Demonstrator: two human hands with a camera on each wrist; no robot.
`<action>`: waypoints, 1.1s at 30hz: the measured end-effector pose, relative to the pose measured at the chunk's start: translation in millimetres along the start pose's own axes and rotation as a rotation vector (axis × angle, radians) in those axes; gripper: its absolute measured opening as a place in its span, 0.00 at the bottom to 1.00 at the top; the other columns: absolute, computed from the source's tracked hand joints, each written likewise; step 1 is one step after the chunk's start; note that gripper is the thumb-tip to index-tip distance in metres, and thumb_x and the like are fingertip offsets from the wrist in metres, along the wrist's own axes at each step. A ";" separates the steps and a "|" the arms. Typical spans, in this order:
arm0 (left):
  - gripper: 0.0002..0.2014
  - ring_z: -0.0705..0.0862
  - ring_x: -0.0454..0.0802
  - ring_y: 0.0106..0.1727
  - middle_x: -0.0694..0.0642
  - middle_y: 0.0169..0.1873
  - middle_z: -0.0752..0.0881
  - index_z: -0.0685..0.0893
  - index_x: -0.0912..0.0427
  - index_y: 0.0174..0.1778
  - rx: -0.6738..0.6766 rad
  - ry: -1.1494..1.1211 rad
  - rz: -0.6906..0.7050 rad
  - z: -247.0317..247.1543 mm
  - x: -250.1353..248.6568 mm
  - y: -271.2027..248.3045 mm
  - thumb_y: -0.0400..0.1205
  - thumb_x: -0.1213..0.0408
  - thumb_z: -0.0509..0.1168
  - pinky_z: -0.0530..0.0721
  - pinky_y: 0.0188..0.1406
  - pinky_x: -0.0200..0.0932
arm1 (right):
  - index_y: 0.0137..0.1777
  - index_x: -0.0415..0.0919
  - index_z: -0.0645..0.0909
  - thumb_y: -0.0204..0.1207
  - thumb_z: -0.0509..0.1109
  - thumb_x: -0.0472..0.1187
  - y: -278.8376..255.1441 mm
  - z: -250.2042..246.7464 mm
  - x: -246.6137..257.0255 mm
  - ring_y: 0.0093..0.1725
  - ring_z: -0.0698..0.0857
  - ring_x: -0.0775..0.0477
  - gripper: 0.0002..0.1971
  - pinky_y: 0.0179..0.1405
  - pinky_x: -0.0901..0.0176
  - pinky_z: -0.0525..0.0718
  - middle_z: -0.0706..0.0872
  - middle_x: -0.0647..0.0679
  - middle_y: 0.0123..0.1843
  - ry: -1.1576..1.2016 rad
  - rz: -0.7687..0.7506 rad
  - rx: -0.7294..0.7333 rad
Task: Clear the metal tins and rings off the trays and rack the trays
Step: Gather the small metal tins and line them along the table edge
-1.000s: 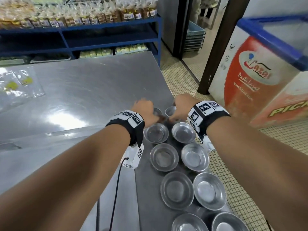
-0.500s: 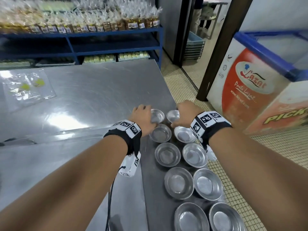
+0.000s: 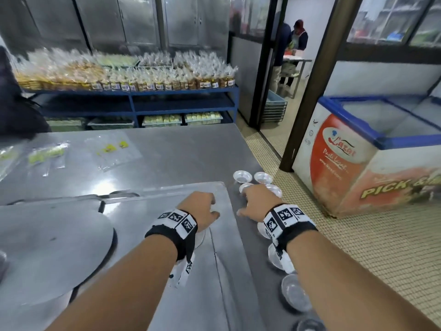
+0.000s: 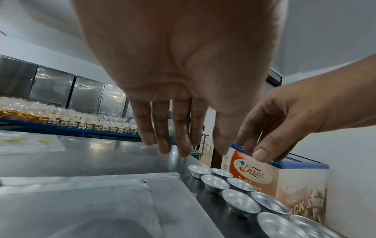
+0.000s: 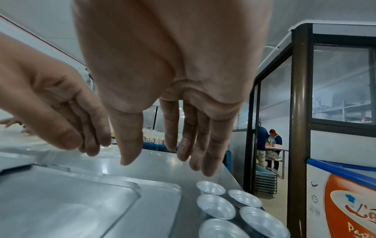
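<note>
Small round metal tins (image 3: pixel 242 176) stand in two columns along the right edge of the steel table (image 3: pixel 191 151); they show closer in the wrist views (image 4: pixel 214 183) (image 5: pixel 215 206). Left of them lies a flat metal tray (image 3: pixel 152 194) (image 4: pixel 101 193). My left hand (image 3: pixel 200 206) (image 4: pixel 183 145) hovers over the tray's far right corner, fingers straight, holding nothing. My right hand (image 3: pixel 256 199) (image 5: pixel 168 153) hangs above the tins with relaxed fingers, also holding nothing. My right forearm hides some of the nearer tins.
A round metal disc (image 3: pixel 47 247) lies on the tray stack at left. Clear plastic bags (image 3: pixel 112 149) lie on the far table. Behind stands a blue shelf (image 3: pixel 133 91) of packaged goods. A chest freezer (image 3: pixel 358 151) flanks the tiled aisle. Two people stand beyond the doorway (image 3: pixel 293 44).
Both hands have come off the farthest tins and drawn back toward me. The left hand has shifted left over the tray. The head view has tilted up.
</note>
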State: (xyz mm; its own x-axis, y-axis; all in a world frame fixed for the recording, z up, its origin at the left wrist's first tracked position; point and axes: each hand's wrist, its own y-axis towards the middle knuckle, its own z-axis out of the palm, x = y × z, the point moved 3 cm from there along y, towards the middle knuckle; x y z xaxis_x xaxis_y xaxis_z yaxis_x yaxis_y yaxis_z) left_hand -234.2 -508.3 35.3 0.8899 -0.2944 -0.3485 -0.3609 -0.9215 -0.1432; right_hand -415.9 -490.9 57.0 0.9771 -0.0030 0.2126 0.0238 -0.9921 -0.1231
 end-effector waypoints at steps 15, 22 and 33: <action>0.23 0.79 0.55 0.67 0.53 0.66 0.82 0.77 0.53 0.74 -0.066 0.071 -0.077 14.8 82.5 -265.0 0.84 0.49 0.64 0.80 0.66 0.53 | 0.70 0.46 0.78 0.75 0.72 0.46 -203.4 59.2 170.7 0.64 0.82 0.43 0.23 0.60 0.50 0.82 0.80 0.48 0.67 0.047 -0.077 0.027; 0.23 0.78 0.54 0.69 0.51 0.67 0.83 0.76 0.51 0.75 -0.104 0.075 -0.188 29.9 115.4 -349.9 0.84 0.48 0.63 0.80 0.66 0.51 | 0.67 0.43 0.78 0.79 0.69 0.47 -268.0 102.6 231.5 0.62 0.82 0.41 0.18 0.57 0.48 0.84 0.80 0.46 0.63 -0.025 -0.253 0.048; 0.22 0.79 0.54 0.68 0.52 0.65 0.84 0.79 0.52 0.71 -0.134 0.032 -0.412 23.0 208.0 -462.4 0.84 0.46 0.64 0.80 0.66 0.50 | 0.67 0.43 0.79 0.79 0.68 0.47 -313.4 147.4 349.7 0.61 0.83 0.39 0.18 0.59 0.46 0.84 0.81 0.44 0.63 -0.071 -0.451 0.164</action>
State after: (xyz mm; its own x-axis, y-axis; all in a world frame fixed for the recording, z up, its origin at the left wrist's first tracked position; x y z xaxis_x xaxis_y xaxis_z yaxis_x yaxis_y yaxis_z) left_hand 111.4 -137.6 7.7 0.9611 0.0986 -0.2581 0.0634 -0.9879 -0.1416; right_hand -50.5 -162.6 27.0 0.8734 0.4375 0.2142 0.4762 -0.8594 -0.1863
